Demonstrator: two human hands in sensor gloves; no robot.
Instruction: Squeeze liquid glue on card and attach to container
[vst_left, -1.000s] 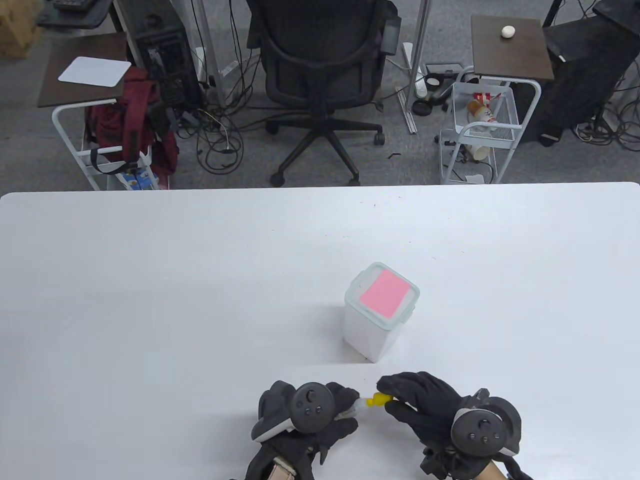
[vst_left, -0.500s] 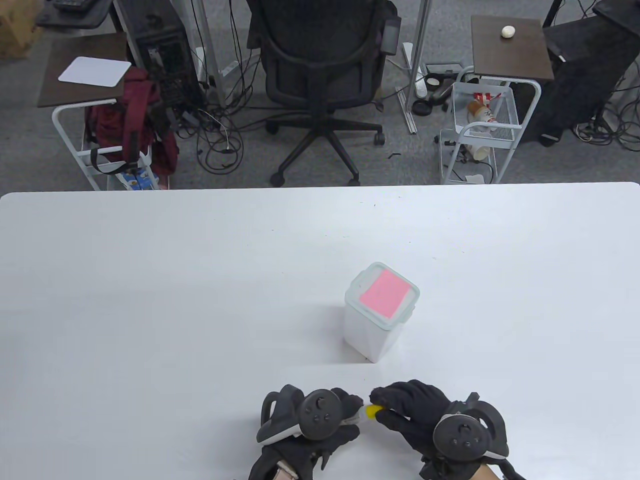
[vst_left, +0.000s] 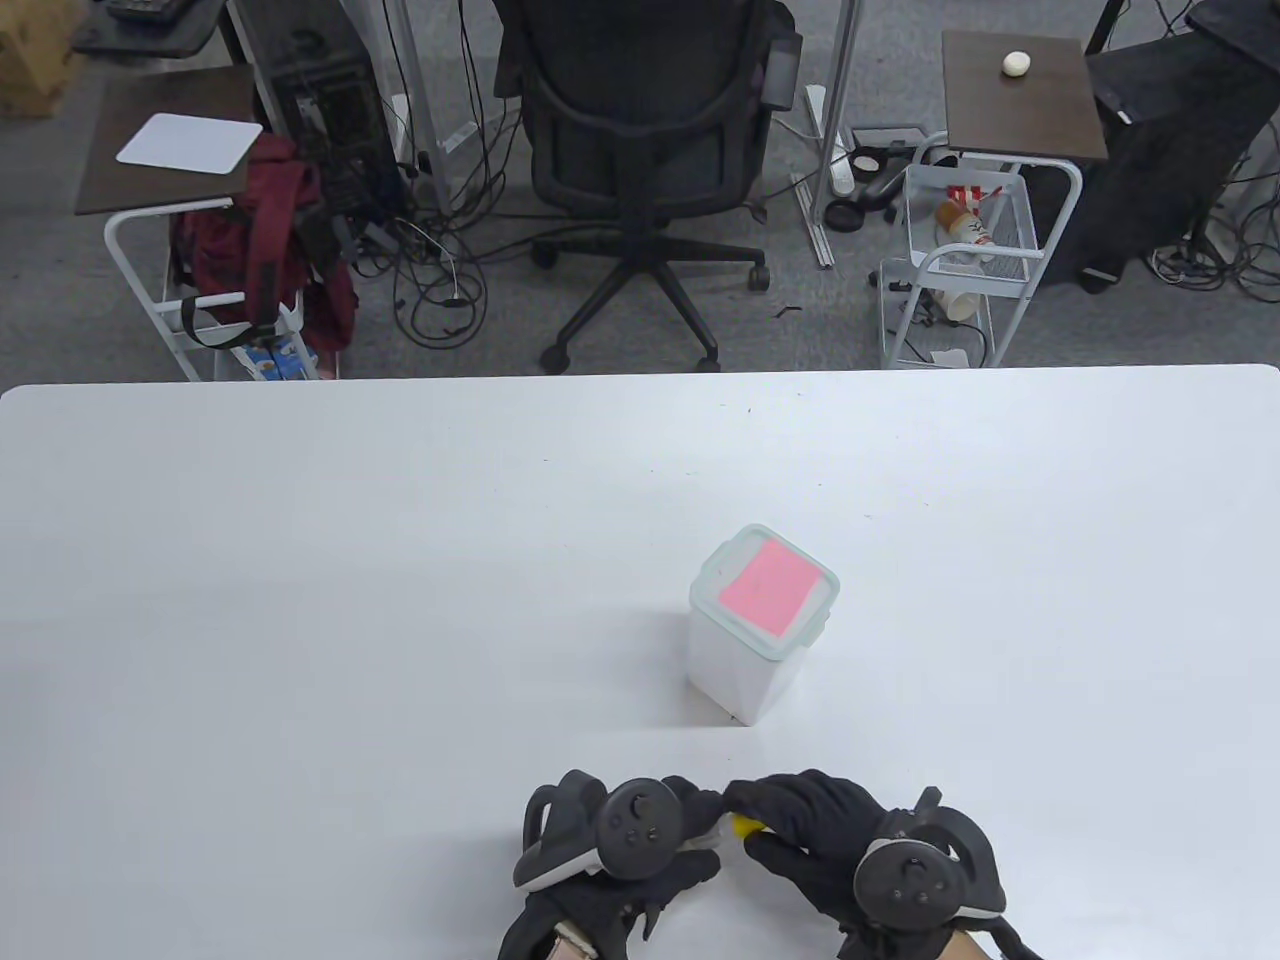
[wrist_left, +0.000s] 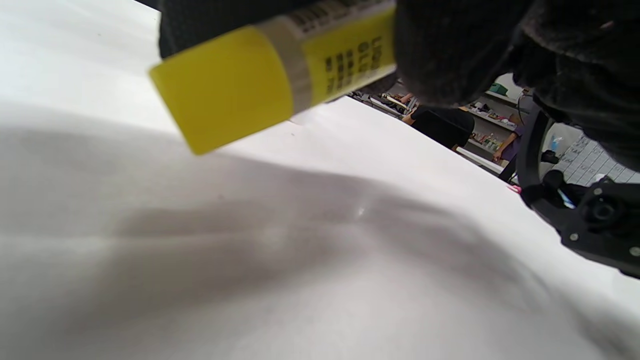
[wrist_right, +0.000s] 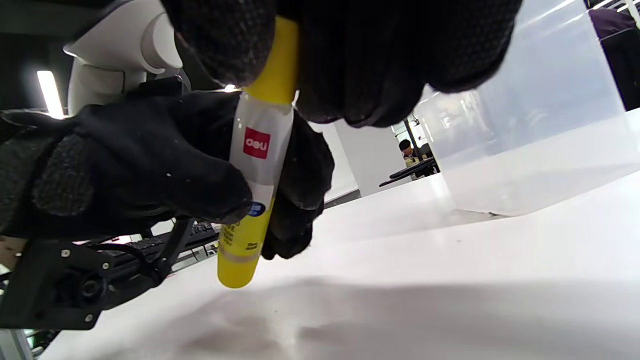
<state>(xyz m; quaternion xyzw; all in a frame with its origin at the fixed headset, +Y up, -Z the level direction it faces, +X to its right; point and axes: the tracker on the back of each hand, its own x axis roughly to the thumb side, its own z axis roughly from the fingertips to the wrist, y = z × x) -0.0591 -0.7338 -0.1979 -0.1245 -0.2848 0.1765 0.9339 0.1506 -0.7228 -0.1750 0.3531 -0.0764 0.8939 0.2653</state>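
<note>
My left hand (vst_left: 620, 850) is wrapped around the body of the glue bottle (wrist_right: 255, 165), fingers curled over its clear middle, holding it off the desk (vst_left: 300, 600) at the near edge. My right hand (vst_left: 850, 850) meets it from the right, fingertips closed on the bottle's yellow cap (vst_left: 745, 824). In the right wrist view the cap end disappears up into my right glove while the yellow base hangs just above the desk surface; in the left wrist view that same yellow base juts out below my fingers with the printed label beside it. Whether the cap is being put on or taken off, I cannot tell from how things lie.

Farther out and slightly to the right stands the translucent white container (vst_left: 745, 670), upright with its lid on, well apart from both hands. A pink card (vst_left: 768, 586) lies flat on the lid, inside the rim.

As I judge it, the card sitting square on the container suggests the attaching may already be done, with only the glue bottle left to close and set down. Yet I see no glue on the card's top face, and cannot see its underside, so the card could equally be waiting there dry. If so, squeezing the glue and pressing the card down both remain.

Beyond the far edge of the desk are an office chair (vst_left: 640, 150) and two small side tables.
</note>
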